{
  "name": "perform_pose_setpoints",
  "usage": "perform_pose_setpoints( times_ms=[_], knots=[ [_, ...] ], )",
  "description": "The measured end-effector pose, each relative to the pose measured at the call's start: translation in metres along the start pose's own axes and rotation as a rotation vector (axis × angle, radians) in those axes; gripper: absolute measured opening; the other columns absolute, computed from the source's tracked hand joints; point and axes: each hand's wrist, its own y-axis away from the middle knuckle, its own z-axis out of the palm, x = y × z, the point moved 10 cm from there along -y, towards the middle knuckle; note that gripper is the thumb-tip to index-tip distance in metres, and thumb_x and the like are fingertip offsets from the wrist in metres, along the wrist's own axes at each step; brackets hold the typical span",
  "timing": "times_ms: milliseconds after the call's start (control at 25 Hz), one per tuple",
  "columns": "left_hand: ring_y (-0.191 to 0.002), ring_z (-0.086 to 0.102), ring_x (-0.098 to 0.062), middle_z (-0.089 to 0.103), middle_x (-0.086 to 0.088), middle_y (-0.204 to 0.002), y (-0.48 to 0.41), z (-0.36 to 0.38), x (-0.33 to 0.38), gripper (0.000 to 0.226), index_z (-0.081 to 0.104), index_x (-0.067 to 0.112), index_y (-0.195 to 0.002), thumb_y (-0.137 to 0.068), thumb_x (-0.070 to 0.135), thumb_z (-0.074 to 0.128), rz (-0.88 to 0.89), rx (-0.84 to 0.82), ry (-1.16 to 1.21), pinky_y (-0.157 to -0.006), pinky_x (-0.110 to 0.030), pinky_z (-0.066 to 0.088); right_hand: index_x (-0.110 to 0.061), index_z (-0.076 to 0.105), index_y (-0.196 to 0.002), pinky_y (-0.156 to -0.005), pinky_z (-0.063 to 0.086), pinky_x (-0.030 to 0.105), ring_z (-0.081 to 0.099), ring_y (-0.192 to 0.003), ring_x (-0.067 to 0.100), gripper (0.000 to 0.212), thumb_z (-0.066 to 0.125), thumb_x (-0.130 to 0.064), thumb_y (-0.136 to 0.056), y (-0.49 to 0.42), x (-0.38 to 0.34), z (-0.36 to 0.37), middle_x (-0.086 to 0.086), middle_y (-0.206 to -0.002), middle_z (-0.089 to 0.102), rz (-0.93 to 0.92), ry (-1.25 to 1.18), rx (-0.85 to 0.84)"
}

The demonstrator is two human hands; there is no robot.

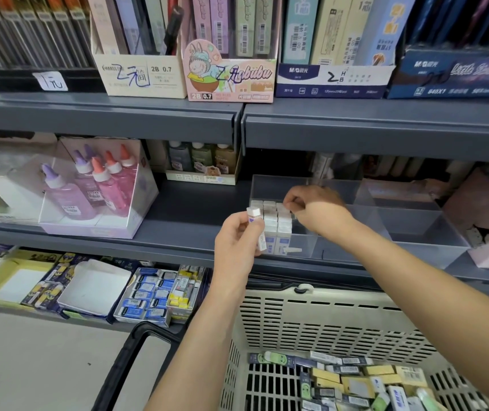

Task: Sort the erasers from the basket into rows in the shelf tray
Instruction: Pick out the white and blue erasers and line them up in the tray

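A clear plastic shelf tray (pixel 409 229) with several compartments sits on the middle shelf. Its left compartment holds rows of white erasers (pixel 275 221) standing upright. My left hand (pixel 237 244) grips a few white erasers (pixel 255 216) with purple sleeves, just in front of the tray. My right hand (pixel 314 207) reaches over the rows with curled fingers, fingertips pinching at the top of an eraser in the back right row. A beige slotted basket (pixel 326 318) below holds several loose erasers (pixel 364 381) in yellow, green and white wrappers.
A box of pink glue bottles (pixel 95 188) stands left of the tray. The grey upper shelf edge (pixel 355 129) hangs close above it. Boxes of erasers (pixel 154 295) fill the lowest shelf. The basket's black handle (pixel 130 360) juts out at lower left.
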Motion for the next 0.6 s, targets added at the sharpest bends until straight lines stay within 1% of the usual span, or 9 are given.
perform_pose_setpoints(
  times_ms=[40, 120, 240, 320, 400, 440, 520, 600],
  knots=[
    [-0.073, 0.053, -0.01, 0.058, 0.001, -0.081, 0.0, -0.002, 0.001, 0.007, 0.064, 0.021, -0.093, -0.088, 0.021, 0.058, 0.004, 0.015, 0.002, -0.062, -0.02, 0.049, -0.033, 0.057, -0.084, -0.081, 0.045, 0.029, 0.059, -0.086, 0.021, 0.016, 0.048, -0.021, -0.091, 0.0, 0.0, 0.001, -0.007, -0.098, 0.067, 0.003, 0.005, -0.018],
    [-0.074, 0.055, -0.007, 0.06, 0.004, -0.08, -0.001, -0.006, 0.002, 0.007, 0.065, 0.024, -0.092, -0.087, 0.02, 0.061, 0.018, 0.037, 0.005, -0.062, -0.018, 0.05, -0.031, 0.063, -0.087, -0.077, 0.046, 0.027, 0.059, -0.085, 0.019, 0.019, 0.048, -0.02, -0.091, 0.001, 0.001, 0.0, -0.009, -0.098, 0.068, 0.011, -0.007, -0.043],
    [-0.07, 0.055, -0.008, 0.06, 0.007, -0.075, 0.001, -0.004, 0.006, 0.011, 0.066, 0.022, -0.094, -0.084, 0.018, 0.066, 0.05, 0.014, -0.025, -0.059, -0.014, 0.048, -0.032, 0.066, -0.088, -0.082, 0.05, 0.028, 0.062, -0.087, 0.017, 0.017, 0.051, -0.023, -0.091, 0.008, -0.001, -0.009, -0.009, -0.096, 0.069, -0.016, -0.072, -0.016],
    [-0.07, 0.055, -0.009, 0.062, 0.007, -0.077, 0.002, 0.0, 0.006, 0.016, 0.066, 0.021, -0.096, -0.081, 0.017, 0.07, 0.062, -0.007, -0.066, -0.06, -0.015, 0.048, -0.029, 0.067, -0.082, -0.079, 0.05, 0.027, 0.061, -0.08, 0.009, 0.015, 0.055, -0.03, -0.09, 0.02, -0.01, -0.017, -0.009, -0.089, 0.069, -0.075, -0.245, 0.009],
    [-0.071, 0.055, -0.008, 0.063, 0.005, -0.079, 0.002, 0.005, 0.008, 0.018, 0.066, 0.024, -0.095, -0.079, 0.015, 0.072, 0.088, -0.025, -0.12, -0.063, -0.018, 0.048, -0.03, 0.067, -0.072, -0.069, 0.051, 0.021, 0.058, -0.064, 0.0, 0.022, 0.056, -0.042, -0.086, 0.036, -0.025, -0.019, -0.01, -0.074, 0.069, -0.139, -0.458, -0.05],
    [-0.072, 0.055, -0.007, 0.063, 0.004, -0.08, 0.003, 0.006, 0.008, 0.019, 0.067, 0.025, -0.094, -0.079, 0.014, 0.072, 0.099, -0.032, -0.144, -0.065, -0.019, 0.048, -0.031, 0.068, -0.072, -0.063, 0.05, 0.017, 0.057, -0.058, -0.002, 0.019, 0.059, -0.042, -0.084, 0.044, -0.032, -0.019, -0.008, -0.07, 0.069, -0.162, -0.537, -0.094],
    [-0.071, 0.057, -0.005, 0.065, 0.003, -0.082, 0.005, 0.009, 0.009, 0.018, 0.068, 0.026, -0.094, -0.081, 0.014, 0.07, 0.11, -0.047, -0.139, -0.066, -0.018, 0.049, -0.03, 0.07, -0.076, -0.059, 0.049, 0.015, 0.056, -0.053, -0.002, 0.008, 0.065, -0.032, -0.082, 0.05, -0.035, -0.02, -0.004, -0.065, 0.069, -0.172, -0.602, -0.139],
    [-0.065, 0.057, -0.001, 0.068, 0.007, -0.081, 0.008, 0.01, 0.01, 0.017, 0.069, 0.03, -0.091, -0.087, 0.014, 0.063, 0.104, -0.05, -0.108, -0.06, -0.015, 0.048, -0.026, 0.07, -0.078, -0.057, 0.048, 0.014, 0.056, -0.051, 0.0, 0.008, 0.065, -0.023, -0.084, 0.051, -0.029, -0.023, -0.004, -0.062, 0.069, -0.128, -0.644, -0.143]
  ],
)
